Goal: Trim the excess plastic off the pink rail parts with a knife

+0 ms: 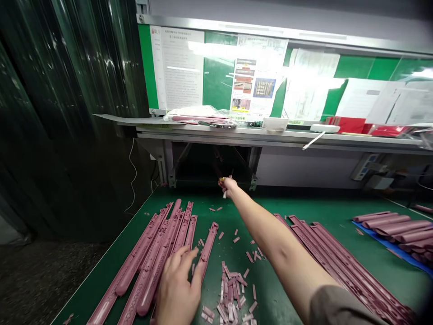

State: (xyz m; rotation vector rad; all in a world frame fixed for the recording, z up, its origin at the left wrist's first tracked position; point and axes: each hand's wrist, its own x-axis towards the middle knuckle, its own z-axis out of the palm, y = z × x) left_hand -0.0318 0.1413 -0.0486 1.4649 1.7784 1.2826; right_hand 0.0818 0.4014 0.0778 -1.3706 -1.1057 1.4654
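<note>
My left hand [179,286] is at the lower middle, fingers apart. It lies over the right edge of a pile of long pink plastic strips [165,253], its thumb beside a single strip [209,239]; whether it touches that strip I cannot tell. My right arm stretches far forward, and the right hand [228,187] is closed at the dark opening [213,164] under the shelf. Small yellow and white bits show at its fingers, but what it grips is too small to name. Between the arms lies a heap of small pink pieces [233,289].
More long pink strips [338,262] lie to the right, partly behind my arm. Pink curved parts [399,228] rest on a blue sheet at the far right. Above the green table [264,207] runs a shelf [243,132] with bags and papers. Dark curtain strips [67,67] hang left.
</note>
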